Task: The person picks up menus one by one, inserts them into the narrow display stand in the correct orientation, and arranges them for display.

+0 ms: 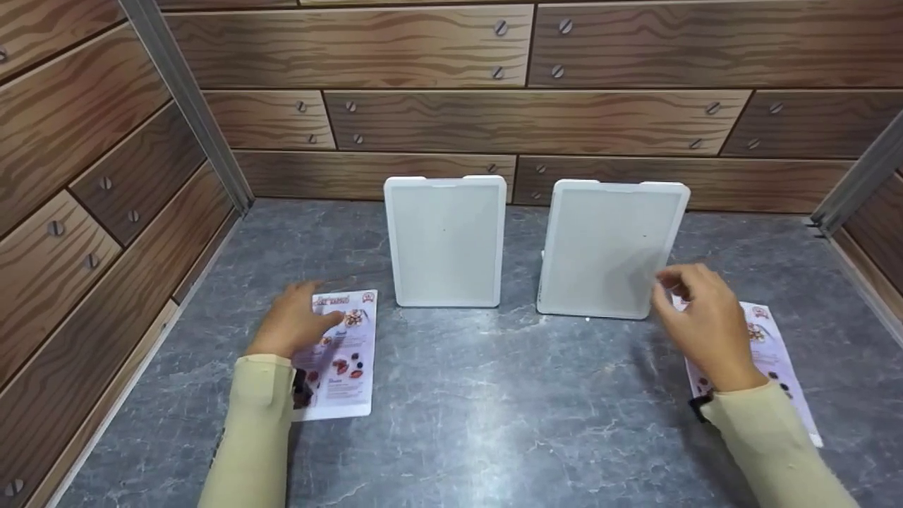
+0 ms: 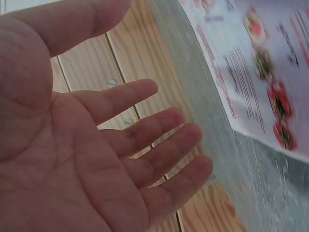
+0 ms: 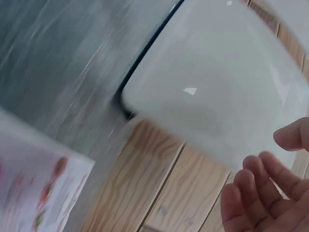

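Two white display frames, a left one [image 1: 448,247] and a right one [image 1: 608,247], stand upright side by side with blank grey-white faces. My left hand [image 1: 291,323] hovers over the left edge of a printed menu card [image 1: 353,384] lying on the table; the left wrist view shows its palm [image 2: 63,164] bare and fingers spread. At the lower right edge of the right frame is my right hand [image 1: 709,328], fingers loosely bent and nothing between them. Beneath that hand and forearm lies a second menu card [image 1: 767,346], partly covered by them.
The grey marbled tabletop [image 1: 451,416] spreads beneath everything. Wood-plank patterned walls [image 1: 423,53] rise at the back and both sides, with metal posts [image 1: 185,99] at the corners. A dark strap [image 1: 700,408] circles the right wrist.
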`<action>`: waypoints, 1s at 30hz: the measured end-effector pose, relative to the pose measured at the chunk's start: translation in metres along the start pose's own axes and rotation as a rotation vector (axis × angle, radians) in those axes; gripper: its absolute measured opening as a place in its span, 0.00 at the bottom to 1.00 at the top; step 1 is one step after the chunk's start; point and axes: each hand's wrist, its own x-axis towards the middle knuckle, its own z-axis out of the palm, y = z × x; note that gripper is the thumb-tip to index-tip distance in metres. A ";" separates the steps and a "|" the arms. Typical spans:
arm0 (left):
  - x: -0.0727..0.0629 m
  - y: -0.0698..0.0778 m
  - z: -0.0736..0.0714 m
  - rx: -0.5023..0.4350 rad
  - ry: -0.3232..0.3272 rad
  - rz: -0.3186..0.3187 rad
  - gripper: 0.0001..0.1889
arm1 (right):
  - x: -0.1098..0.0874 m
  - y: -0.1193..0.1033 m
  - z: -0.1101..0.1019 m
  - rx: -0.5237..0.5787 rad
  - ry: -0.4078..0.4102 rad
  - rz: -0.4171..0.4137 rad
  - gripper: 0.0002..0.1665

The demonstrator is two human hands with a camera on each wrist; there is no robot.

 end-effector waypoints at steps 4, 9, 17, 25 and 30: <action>-0.001 -0.004 -0.003 0.018 0.008 -0.004 0.40 | -0.001 -0.012 0.002 0.033 -0.018 -0.075 0.04; 0.000 -0.008 -0.005 0.031 0.012 -0.024 0.41 | -0.002 -0.016 0.007 0.020 -0.085 -0.136 0.02; -0.001 -0.019 -0.010 0.030 0.038 -0.057 0.41 | -0.007 -0.032 0.032 0.044 -0.285 -0.156 0.03; 0.005 -0.025 -0.005 0.080 0.063 -0.063 0.39 | -0.011 -0.071 0.064 0.108 -0.425 -0.202 0.03; 0.008 -0.031 -0.002 0.087 0.091 -0.080 0.38 | -0.013 -0.102 0.089 0.153 -0.487 -0.257 0.04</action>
